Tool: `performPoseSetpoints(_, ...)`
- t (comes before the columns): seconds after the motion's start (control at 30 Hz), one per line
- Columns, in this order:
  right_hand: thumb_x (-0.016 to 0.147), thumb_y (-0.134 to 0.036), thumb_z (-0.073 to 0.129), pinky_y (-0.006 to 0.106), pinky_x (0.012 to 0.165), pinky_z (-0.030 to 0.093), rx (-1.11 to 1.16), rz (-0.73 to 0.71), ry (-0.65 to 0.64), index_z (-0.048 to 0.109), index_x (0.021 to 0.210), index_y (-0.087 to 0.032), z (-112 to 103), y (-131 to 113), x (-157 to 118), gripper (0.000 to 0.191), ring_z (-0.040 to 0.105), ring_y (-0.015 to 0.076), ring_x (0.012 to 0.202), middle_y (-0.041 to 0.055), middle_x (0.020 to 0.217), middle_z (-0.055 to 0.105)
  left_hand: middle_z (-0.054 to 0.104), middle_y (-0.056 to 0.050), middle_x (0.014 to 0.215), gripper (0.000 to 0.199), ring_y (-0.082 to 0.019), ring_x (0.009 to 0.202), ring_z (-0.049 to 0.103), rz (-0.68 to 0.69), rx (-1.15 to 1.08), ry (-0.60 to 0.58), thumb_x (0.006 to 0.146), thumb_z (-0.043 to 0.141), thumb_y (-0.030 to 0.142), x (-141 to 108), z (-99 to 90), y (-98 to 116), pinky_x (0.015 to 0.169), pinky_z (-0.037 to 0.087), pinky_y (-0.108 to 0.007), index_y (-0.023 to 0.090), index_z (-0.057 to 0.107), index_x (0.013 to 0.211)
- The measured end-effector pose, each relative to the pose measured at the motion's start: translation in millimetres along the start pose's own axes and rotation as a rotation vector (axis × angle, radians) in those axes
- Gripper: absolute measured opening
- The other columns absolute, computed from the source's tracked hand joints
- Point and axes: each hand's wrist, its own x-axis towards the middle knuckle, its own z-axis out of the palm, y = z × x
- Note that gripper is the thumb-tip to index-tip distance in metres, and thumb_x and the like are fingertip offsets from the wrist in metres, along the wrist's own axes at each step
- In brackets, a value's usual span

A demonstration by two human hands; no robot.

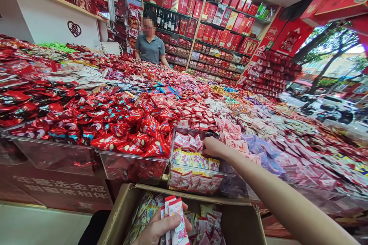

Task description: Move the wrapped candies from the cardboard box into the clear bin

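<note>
Low in the view, my left hand (160, 226) grips several slim red-and-white candy packets (178, 218) printed with a cartoon cat, thumb pressed across them. It is above an open cardboard box (117, 214) that holds more yellow and pink packets. My right hand (213, 147) reaches into a clear plastic bin (230, 175), over yellow candy packets (192, 159) set in a row. Pink-and-white packets (188, 142) lie behind that row. The right fingers are curled downward, and their tips are hidden, so what they hold cannot be made out.
Heaped red snack packets (143, 138) fill the bin to the left. Purple packets (261, 149) lie right of my right wrist. Across the candy display stands a person (150, 48) in a grey shirt. Shelves (198, 19) of red boxes and bottles line the back.
</note>
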Motion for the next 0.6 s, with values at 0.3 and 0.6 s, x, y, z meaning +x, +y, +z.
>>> performPoseSetpoints(0.3,0.073,-0.01,0.047,0.023,0.058,0.037,0.07,0.073,0.15,0.065,0.078,-0.012,-7.0,11.9,3.3,0.019,0.059,0.0209,0.079,0.0127,0.083,0.066,0.067,-0.009,0.067,0.043,-0.012,0.052,0.057,0.021,-0.007,0.003,0.065,0.067,0.025,2.4,-2.3,-4.7,0.05,0.043,-0.02,0.011,0.054,0.104)
performPoseSetpoints(0.6,0.069,-0.026,0.056,0.017,0.052,0.035,0.211,0.09,0.207,0.056,0.091,-0.014,9.1,10.4,18.8,0.025,0.057,0.0137,0.074,0.0057,0.086,0.064,0.066,-0.008,0.067,0.046,-0.012,0.052,0.057,0.014,0.007,0.01,0.063,0.069,0.027,3.1,-3.9,-5.3,0.05,0.042,-0.02,0.012,0.054,0.104)
